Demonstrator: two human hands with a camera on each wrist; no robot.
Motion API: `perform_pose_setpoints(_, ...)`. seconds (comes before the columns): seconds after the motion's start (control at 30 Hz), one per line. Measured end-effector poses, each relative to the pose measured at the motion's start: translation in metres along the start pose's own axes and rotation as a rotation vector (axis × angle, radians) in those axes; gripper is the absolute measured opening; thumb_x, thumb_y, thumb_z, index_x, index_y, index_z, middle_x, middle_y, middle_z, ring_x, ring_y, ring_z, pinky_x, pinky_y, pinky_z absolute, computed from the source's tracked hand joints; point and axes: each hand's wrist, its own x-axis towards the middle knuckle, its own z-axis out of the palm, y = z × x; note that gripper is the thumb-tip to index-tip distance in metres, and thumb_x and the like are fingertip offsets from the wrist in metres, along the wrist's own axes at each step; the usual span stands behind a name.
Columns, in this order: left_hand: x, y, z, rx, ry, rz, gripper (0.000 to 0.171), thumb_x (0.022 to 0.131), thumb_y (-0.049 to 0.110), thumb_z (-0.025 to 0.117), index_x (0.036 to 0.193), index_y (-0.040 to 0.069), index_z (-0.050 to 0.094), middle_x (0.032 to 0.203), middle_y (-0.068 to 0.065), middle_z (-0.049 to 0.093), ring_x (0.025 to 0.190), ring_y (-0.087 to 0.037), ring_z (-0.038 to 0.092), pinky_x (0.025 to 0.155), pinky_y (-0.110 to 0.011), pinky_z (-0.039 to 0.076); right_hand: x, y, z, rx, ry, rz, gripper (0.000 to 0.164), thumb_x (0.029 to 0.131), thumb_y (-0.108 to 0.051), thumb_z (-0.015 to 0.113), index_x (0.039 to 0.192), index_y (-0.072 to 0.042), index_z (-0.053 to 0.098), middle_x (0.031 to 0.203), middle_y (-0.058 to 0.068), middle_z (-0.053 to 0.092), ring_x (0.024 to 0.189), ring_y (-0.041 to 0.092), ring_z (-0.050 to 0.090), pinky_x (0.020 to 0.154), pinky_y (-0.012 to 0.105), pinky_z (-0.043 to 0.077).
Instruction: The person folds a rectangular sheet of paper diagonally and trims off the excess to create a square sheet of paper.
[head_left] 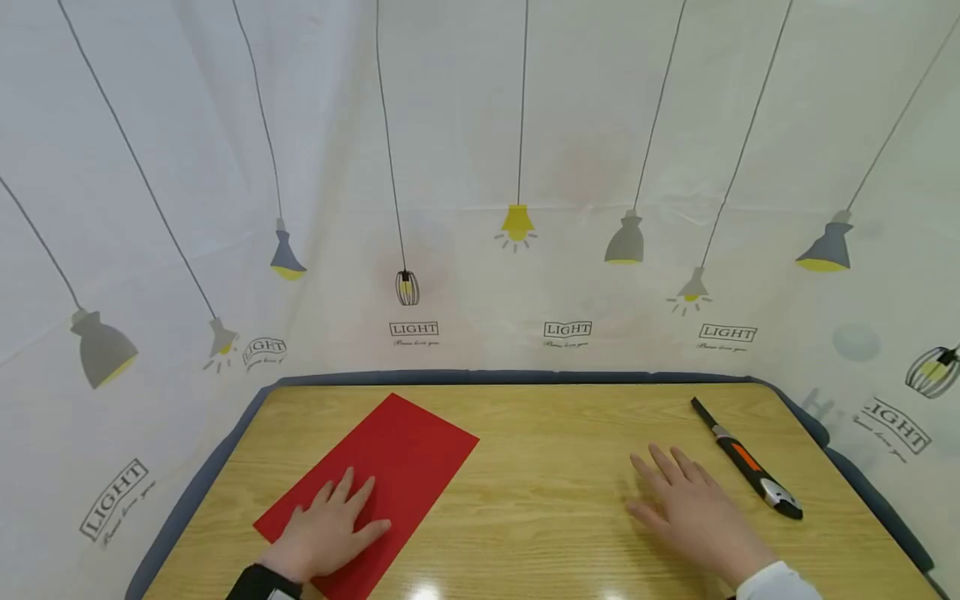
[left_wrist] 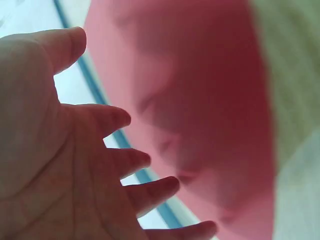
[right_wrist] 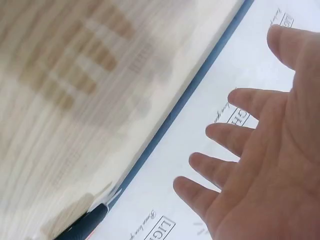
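The left hand (head_left: 327, 532), over red paper (head_left: 408, 454), and right hand (head_left: 693, 515), near the black tool (head_left: 744, 457), seem only ready, fingers spread; grasping would need curling.

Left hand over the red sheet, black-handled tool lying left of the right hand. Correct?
Not quite: the head view shows the black-handled tool lying right of the right hand. The left hand is over the red sheet, as you say.
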Motion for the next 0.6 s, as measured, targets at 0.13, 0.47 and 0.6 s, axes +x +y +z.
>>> perform_pose_setpoints(0.13,-0.001,0.006,0.011,-0.005,-0.043,0.017,0.087,0.089,0.067,0.064,0.154,0.011,0.047,0.158,-0.025,0.036,0.140,-0.057,0.031,0.098,-0.085,0.027,-0.001,-0.009,0.006,0.029,-0.054,-0.053,0.074,0.101,-0.063,0.049,0.155,-0.014,0.047,0.159,0.020,0.038,0.144,0.051,0.032,0.112,0.069,0.029)
perform_pose_setpoints(0.47,0.005,0.047,0.019,0.017,-0.126,0.212,0.084,0.086,0.060,0.071,0.156,0.022,0.045,0.162,-0.013,0.035,0.147,-0.047,0.027,0.105,-0.081,0.024,0.008,-0.049,0.015,0.103,-0.155,-0.181,0.074,0.100,-0.062,0.052,0.157,-0.016,0.044,0.162,0.014,0.036,0.149,0.044,0.028,0.116,0.063,0.028)
perform_pose_setpoints(0.6,0.012,0.068,0.019,0.014,-0.174,0.288,0.080,0.088,0.058,0.070,0.158,0.029,0.043,0.164,-0.008,0.033,0.149,-0.043,0.025,0.109,-0.079,0.021,0.013,-0.062,0.018,0.092,-0.169,-0.235,0.073,0.099,-0.062,0.054,0.157,-0.018,0.043,0.162,0.011,0.036,0.149,0.042,0.029,0.116,0.061,0.030)
